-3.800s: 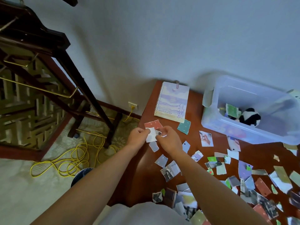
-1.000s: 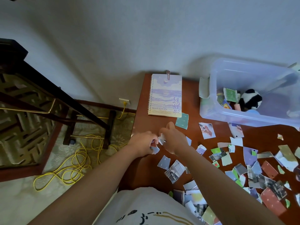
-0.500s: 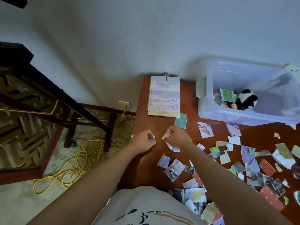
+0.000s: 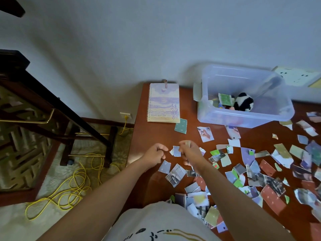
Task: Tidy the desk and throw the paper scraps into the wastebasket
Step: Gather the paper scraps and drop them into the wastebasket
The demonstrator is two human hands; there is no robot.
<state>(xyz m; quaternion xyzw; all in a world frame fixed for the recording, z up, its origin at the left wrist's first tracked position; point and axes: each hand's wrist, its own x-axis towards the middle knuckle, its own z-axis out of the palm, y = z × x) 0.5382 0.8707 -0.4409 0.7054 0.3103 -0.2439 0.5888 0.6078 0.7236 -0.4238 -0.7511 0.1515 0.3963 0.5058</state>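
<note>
Many torn paper scraps (image 4: 246,167) lie scattered over the right and near parts of the reddish-brown desk (image 4: 152,134). My right hand (image 4: 190,153) hovers over the desk's left part and pinches a pale blue scrap (image 4: 176,151) at its fingertips. My left hand (image 4: 156,153) is just left of it, fingers curled into a fist around gathered scraps that are mostly hidden. More scraps (image 4: 175,174) lie directly below both hands. No wastebasket is in view.
A spiral notebook (image 4: 164,103) lies at the desk's far left corner, a teal scrap (image 4: 181,126) beside it. A clear plastic bin (image 4: 243,119) holding a toy panda (image 4: 243,102) stands at the back. Dark wooden furniture (image 4: 52,110) and yellow cable (image 4: 74,185) occupy the floor left.
My hands came apart slightly. The right hand has lifted a pale blue scrap off the desk; the left fist closed tighter over its scraps. The view shifted a little.
</note>
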